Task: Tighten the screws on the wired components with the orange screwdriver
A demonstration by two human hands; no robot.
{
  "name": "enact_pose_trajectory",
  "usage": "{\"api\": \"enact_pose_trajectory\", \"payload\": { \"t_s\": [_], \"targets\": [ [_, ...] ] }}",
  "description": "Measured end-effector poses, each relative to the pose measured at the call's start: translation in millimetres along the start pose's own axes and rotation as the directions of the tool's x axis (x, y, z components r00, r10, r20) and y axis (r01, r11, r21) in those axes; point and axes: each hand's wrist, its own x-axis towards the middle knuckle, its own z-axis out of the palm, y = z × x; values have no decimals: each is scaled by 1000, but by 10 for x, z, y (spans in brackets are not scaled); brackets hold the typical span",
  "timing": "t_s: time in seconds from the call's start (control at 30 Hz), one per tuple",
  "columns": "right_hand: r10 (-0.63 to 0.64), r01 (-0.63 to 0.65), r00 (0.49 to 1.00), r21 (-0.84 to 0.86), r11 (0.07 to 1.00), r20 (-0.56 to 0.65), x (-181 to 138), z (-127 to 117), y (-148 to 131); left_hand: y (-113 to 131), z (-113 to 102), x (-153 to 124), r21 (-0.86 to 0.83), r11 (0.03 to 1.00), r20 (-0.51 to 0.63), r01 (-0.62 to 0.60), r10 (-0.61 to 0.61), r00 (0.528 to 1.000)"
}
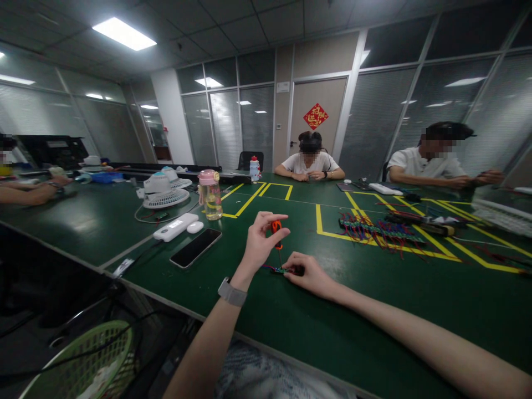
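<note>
My left hand (262,239), a grey watch on its wrist, is curled about the orange and black handle of a screwdriver (276,228). The index finger stretches over the handle's top and the thumb lies along its side. The thin shaft points straight down to a small green circuit board (277,271) on the table. With fingertips pinched, my right hand (310,272) grips the board's right end and hides part of it. Red and blue wires come off the board's left end.
On the green table (233,299) lie a black phone (196,248), a white power strip (176,227) and a pink-lidded bottle (211,197). White fan parts (164,194) stand behind. Wired boards (378,230) lie to the right. Other people sit around the table. A green basket (120,338) is below left.
</note>
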Motion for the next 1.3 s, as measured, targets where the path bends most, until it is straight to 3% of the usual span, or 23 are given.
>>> {"api": "enact_pose_trajectory", "payload": {
  "t_s": [0.2, 0.4, 0.57, 0.63, 0.77, 0.97, 1.17, 1.3],
  "targets": [
    [22, -22, 1000, 31, 999, 6, -7, -19, -25, -14, 25, -2, -267, 958, 96, 109, -86, 992],
    [31, -31, 1000, 40, 999, 6, -5, -17, -16, -6, 2, -9, -7, 1000, 6, 27, -27, 1000],
    [41, -41, 999, 49, 998, 5, 1, -16, -14, -9, 20, -6, -221, 969, 85, 111, -94, 992],
    [39, -39, 999, 46, 998, 5, 2, -16, -13, -11, 20, -8, -200, 972, 60, 126, -116, 991],
    [38, -39, 999, 35, 999, 13, 2, -18, -14, -13, 3, -7, -16, 999, -25, 44, -44, 999],
    [40, -40, 999, 14, 999, 12, 1, -17, -14, -16, 12, -1, -230, 964, 85, 130, -113, 990],
    [32, -32, 999, 23, 999, 11, 0, -14, 0, -19, 0, 0, -8, 999, -60, 46, -46, 997],
    [39, -39, 999, 26, 999, 13, 2, -20, -21, -14, 22, 5, -240, 966, 42, 93, -85, 995]
  ]
}}
